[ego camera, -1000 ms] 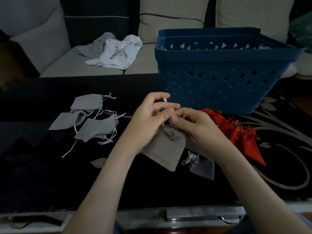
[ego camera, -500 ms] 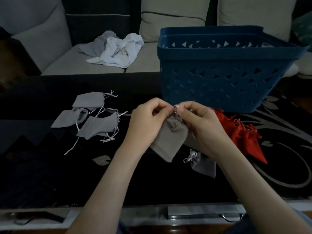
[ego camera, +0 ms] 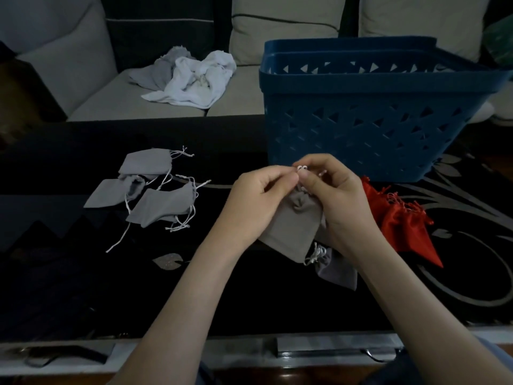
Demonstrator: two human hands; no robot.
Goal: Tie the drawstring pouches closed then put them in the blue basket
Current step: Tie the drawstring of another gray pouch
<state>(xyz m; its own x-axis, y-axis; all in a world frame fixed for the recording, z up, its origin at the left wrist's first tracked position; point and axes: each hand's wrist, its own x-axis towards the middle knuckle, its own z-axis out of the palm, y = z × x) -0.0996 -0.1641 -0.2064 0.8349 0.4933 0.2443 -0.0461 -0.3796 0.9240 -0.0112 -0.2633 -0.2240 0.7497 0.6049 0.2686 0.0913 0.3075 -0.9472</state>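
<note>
A grey drawstring pouch (ego camera: 294, 226) hangs between my hands just above the dark table, its mouth gathered. My left hand (ego camera: 258, 198) and my right hand (ego camera: 333, 195) both pinch its white drawstring (ego camera: 302, 168) at the top. Under my right wrist lies another grey pouch (ego camera: 337, 269) with a white cord. Three more grey pouches (ego camera: 155, 184) with loose cords lie to the left. Red pouches (ego camera: 402, 223) lie at the right. The blue basket (ego camera: 374, 112) stands right behind my hands.
The dark glass table (ego camera: 69, 273) has a leaf pattern. Behind it is a sofa with crumpled white and grey cloths (ego camera: 191, 76). A metal-edged strip (ego camera: 333, 351) runs along the table's near edge.
Both hands have lifted the grey pouch slightly off the table and drawn its mouth tighter. The cord loops now show above my fingertips.
</note>
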